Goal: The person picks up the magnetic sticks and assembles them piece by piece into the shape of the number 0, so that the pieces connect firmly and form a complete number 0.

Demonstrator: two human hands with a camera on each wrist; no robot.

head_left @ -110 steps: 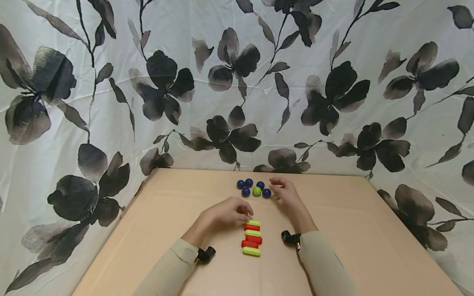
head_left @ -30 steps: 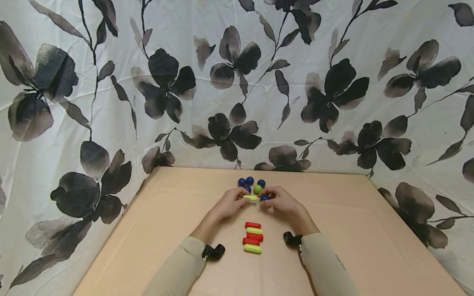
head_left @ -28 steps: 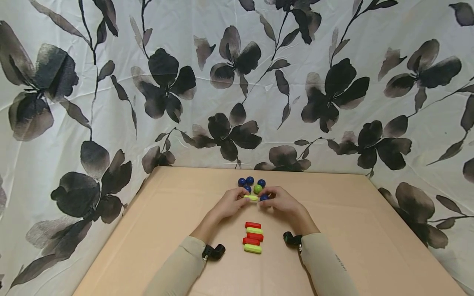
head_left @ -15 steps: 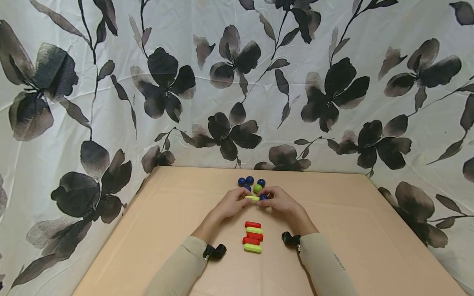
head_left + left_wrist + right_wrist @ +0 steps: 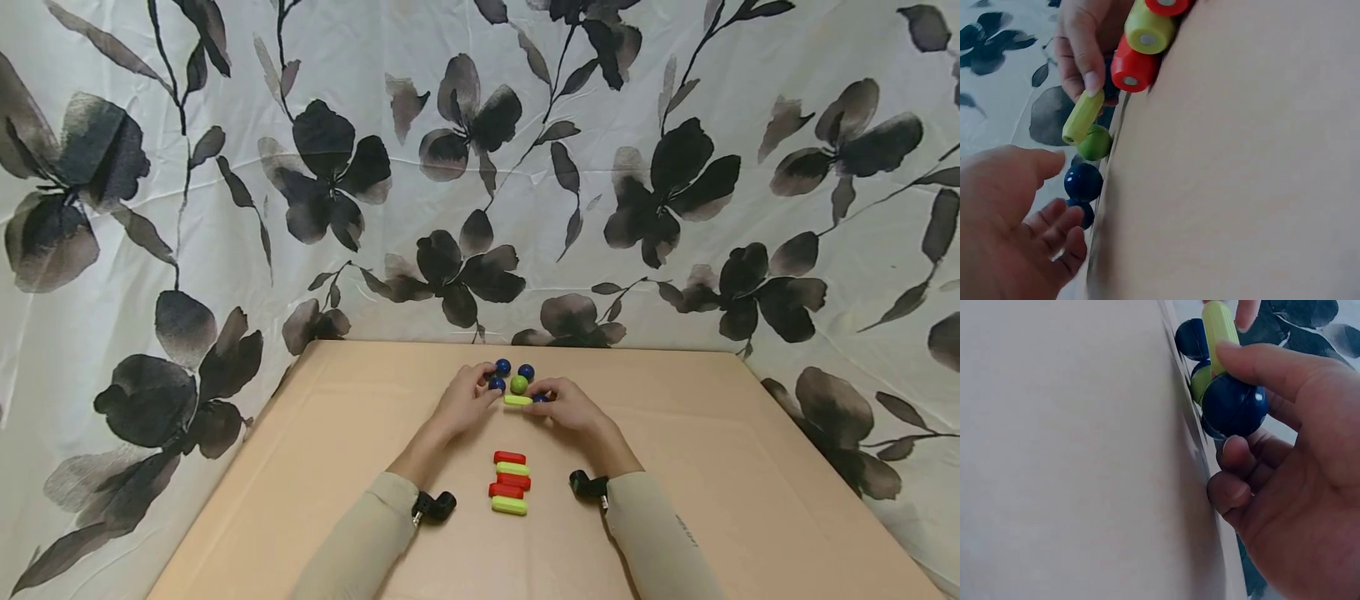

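Note:
My right hand pinches a blue ball between thumb and fingers. A yellow-green magnetic rod reaches leftward from that ball, its near end touching it, and the thumb tip lies on the rod. My left hand is spread with thumb and fingers apart around the blue balls at left, and one blue ball sits in the gap. Whether the fingers touch it I cannot tell. A green ball lies just behind the rod. The left hand partly hides the leftmost blue ball.
Nearer the person, red rods and yellow-green rods lie side by side in a short column on the tan tabletop. Two more blue balls stand at the back. A flowered cloth hangs behind the table's far edge.
The left hand took the yellow-green rod off the column's far end and brought it to the right hand's blue ball. Since then it has let go and moved back-left toward the other blue balls.

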